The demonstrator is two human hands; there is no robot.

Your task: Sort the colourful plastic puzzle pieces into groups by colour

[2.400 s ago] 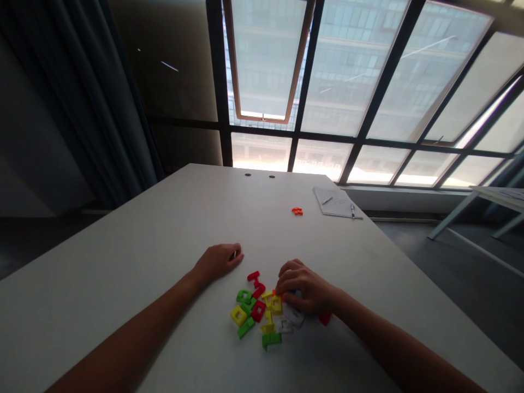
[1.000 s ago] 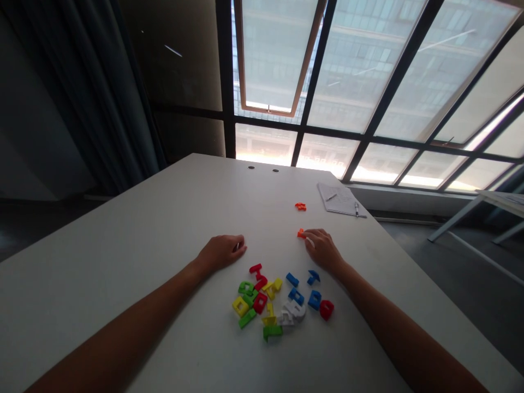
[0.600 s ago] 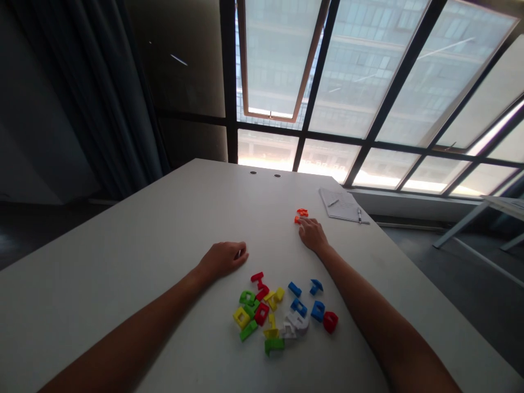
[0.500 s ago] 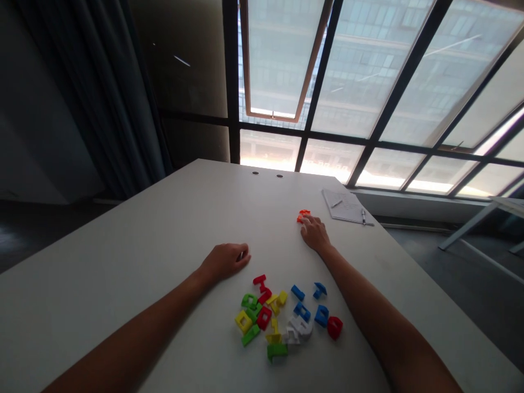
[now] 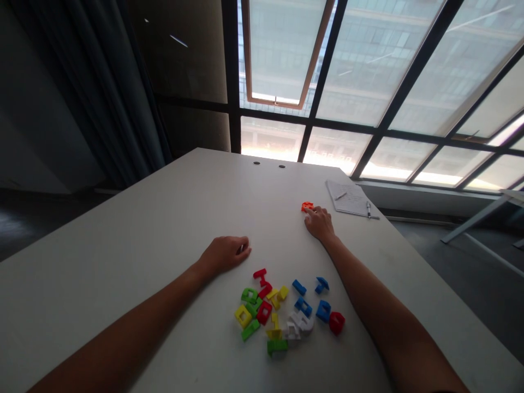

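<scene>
My right hand (image 5: pixel 320 224) reaches far out over the white table, its thumb and index finger at a small orange plastic block cluster (image 5: pixel 307 206). Whether that cluster is one piece or more is too small to tell. My left hand (image 5: pixel 229 253) rests on the tabletop with its fingers curled in and a small gap by the thumb; nothing shows in it. Between my forearms lie loose plastic building blocks: red (image 5: pixel 264 312), green (image 5: pixel 250 330), yellow (image 5: pixel 243 315), white (image 5: pixel 302 323) and blue (image 5: pixel 303 306). A rounded red block (image 5: pixel 336 322) lies beside my right forearm.
A notepad (image 5: pixel 347 197) with a pen (image 5: pixel 340 196) lies near the table's right edge; another pen (image 5: pixel 368 209) is at its corner. Two round cable holes (image 5: pixel 256 163) sit at the far end of the white table (image 5: pixel 176 202). Windows (image 5: pixel 278 49) and a dark curtain (image 5: pixel 85 93) stand beyond.
The orange cluster looks more compact, and my right hand has shifted slightly around it. My left hand and the loose blocks stay put. The camera view has tilted a little.
</scene>
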